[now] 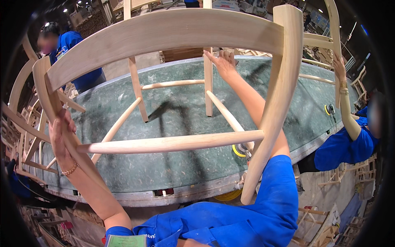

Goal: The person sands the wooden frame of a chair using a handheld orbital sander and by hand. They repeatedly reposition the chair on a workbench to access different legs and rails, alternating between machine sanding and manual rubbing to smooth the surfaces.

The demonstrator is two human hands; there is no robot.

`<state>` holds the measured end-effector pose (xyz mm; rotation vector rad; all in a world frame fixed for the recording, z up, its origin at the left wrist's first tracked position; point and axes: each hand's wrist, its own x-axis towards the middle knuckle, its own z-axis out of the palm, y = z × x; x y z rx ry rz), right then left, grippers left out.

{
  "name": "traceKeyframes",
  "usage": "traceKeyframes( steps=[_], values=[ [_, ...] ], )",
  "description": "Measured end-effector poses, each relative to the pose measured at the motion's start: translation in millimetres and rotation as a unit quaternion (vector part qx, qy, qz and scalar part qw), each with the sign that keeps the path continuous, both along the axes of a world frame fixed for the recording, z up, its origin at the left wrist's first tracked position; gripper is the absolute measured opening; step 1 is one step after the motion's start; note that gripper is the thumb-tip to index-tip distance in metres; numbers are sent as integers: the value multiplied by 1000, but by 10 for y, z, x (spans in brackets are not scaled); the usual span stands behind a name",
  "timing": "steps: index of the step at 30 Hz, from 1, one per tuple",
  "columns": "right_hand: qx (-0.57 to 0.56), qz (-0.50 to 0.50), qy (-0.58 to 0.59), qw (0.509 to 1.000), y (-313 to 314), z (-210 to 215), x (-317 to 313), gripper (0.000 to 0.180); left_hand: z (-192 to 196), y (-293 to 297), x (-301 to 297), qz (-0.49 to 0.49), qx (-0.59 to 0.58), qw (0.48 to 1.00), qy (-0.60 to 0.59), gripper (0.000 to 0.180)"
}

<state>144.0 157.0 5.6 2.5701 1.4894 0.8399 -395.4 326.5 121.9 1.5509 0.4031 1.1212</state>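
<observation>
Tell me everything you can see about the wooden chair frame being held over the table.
The chair frame is pale, unfinished wood: a broad curved back rail on top, round rungs and tapered legs, no seat. It is tipped, far legs resting on the green table. The left hand grips one back post; the right hand touches a far leg.

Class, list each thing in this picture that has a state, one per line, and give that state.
Chair frame: bare wood, no seat, tipped over the bench, held up.
Left hand: gripping the frame's left post.
Right hand: fingers spread against a far leg.
Bench: green top, worn and scuffed.
Co-worker's hand: raised, holding a second chair frame.
</observation>
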Motion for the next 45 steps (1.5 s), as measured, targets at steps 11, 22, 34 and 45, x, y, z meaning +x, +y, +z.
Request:
traceKeyframes(
  steps=[11,22,34,45],
  values=[
    [120,-113,73,984,-193,-201,468,53,56,-74,164,-14,-5,1000,-11,42],
    [38,-143,315,937,-1154,-2064,-129,53,90,-3,338,-1,8,1000,10,39],
    [15,45,508,860,-1768,-2297,-1383,47,37,-59,316,-29,-22,998,-44,39],
    [581,129,667,448,-3063,-302,-2675,89,163,-87,243,30,10,999,23,35]
  ],
)
